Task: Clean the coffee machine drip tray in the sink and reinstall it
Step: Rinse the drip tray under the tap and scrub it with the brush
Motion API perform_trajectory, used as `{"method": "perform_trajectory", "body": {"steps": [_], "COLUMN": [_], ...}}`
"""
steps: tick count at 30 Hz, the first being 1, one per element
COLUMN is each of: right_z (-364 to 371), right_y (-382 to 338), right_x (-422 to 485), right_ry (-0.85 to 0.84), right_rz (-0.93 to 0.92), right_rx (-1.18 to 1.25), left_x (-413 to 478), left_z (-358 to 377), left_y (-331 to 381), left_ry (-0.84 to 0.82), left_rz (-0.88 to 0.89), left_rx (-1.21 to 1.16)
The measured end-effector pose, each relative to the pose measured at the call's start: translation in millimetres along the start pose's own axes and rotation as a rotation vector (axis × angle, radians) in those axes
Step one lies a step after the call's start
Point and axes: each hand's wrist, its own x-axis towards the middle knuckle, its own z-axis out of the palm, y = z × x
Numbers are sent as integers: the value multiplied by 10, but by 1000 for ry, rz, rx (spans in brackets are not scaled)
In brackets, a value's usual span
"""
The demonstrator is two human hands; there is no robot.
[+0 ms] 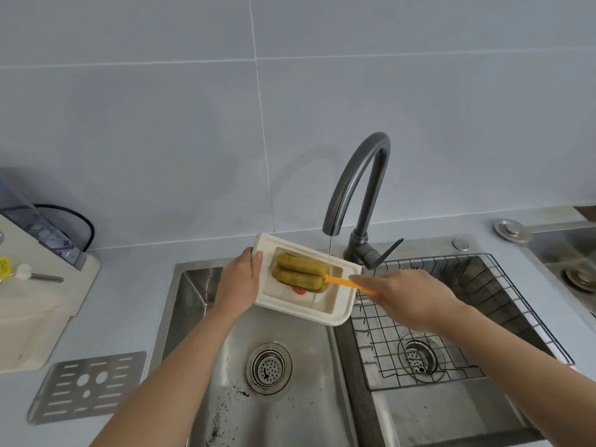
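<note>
While a cream-coloured coffee machine [32, 301] is sitting at the far left of the pale grey counter [129, 285], a slotted flat metal grate [85, 387] is lying just in front of it, beside the stainless steel double sink [225, 398]. The left hand [240, 282] is gripping the left rim of the cream rectangular plastic drip tray [292, 308], thumb curled over the edge, and is holding it tilted above the left basin. An olive-green sponge brush [300, 276] with an orange handle is pressing into the tray's well, over a small red part [300, 291], possibly a float. A thin stream is falling from the dark grey arched faucet [361, 188] towards the tray. The right hand [406, 295] is pinching the orange handle, above the black wire rack [451, 317] in the right basin
</note>
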Motion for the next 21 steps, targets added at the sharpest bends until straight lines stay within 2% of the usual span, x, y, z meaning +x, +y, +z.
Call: {"method": "perform_trajectory", "body": {"steps": [3,10,16,21], "right_z": [49,105,187,300], "right_y": [-7,159,236,127], "right_x": [39,-103,-224,-207], "right_ry": [7,-41,-85,-132], "right_rz": [-16,86,156,206], "right_rx": [-23,1,19,106], "left_x": [-37,-50,-10,-14], "left_z": [38,133,96,81], "left_y": [80,166,121,86], "left_ry": [-21,-89,-34,-5], "left_rz": [40,84,9,19], "left_rx": [-16,1,-7,38]}}
